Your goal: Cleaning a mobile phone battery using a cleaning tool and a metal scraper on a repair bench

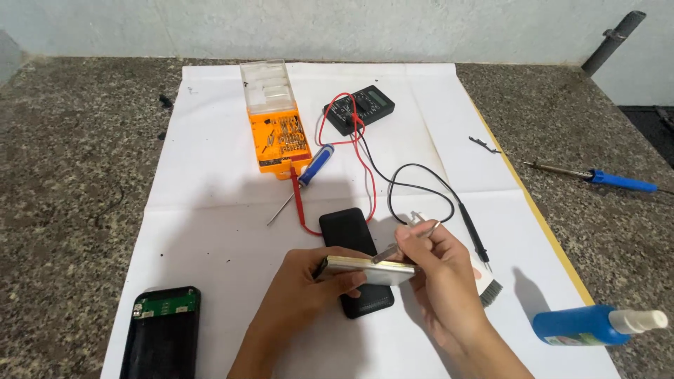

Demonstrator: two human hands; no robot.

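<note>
Your left hand (309,281) grips a flat pack (368,269) with a dull, smooth metallic skin; your right hand (439,270) holds shiny metal tweezers (407,242) against it. Beneath lies a matt black plastic shell (349,235) on smooth white paper (210,203), over a rough speckled stone counter (70,175).

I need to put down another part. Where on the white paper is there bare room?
Free: the left strip of the white paper, between the orange bit case and the opened black case; also the right stretch between the multimeter and the blue bottle. Crowded: the middle, with leads, screwdriver and both hands.
</note>
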